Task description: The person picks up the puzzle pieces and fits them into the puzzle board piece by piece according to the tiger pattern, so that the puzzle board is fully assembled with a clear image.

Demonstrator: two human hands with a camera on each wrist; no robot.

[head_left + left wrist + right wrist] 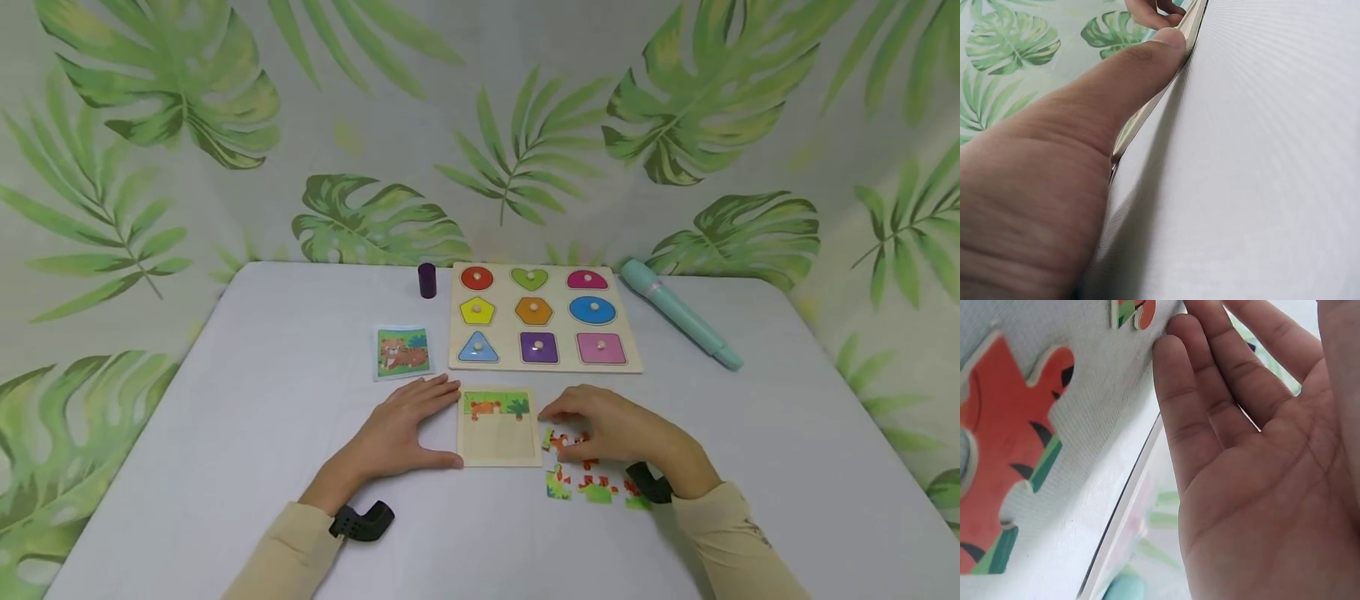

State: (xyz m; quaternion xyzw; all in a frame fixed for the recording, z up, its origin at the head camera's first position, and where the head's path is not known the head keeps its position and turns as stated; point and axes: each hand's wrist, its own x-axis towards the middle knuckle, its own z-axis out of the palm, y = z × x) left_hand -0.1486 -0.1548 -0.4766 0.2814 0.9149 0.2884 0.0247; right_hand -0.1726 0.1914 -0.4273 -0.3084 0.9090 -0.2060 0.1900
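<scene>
A small wooden puzzle tray (498, 442) lies on the table, with a row of fitted pieces (487, 404) showing green and orange along its top. My left hand (401, 433) rests at the tray's left side, fingers extended; its thumb (1160, 50) touches the edge near the lower left corner. To the right, my right hand (618, 425) hovers over loose puzzle pieces (597, 492), partly hiding them. Its fingers (1179, 394) are gently bent, and I see nothing held between them. An orange piece with dark stripes (1010, 431) lies beside that hand in the right wrist view.
Behind the tray lies a wooden shape board (502, 327) with several knobbed shapes. A tiger picture card (403, 352) is left of it, and a dark purple cylinder (427, 281) stands at the back. A mint-green, microphone-like stick (682, 317) lies at the back right.
</scene>
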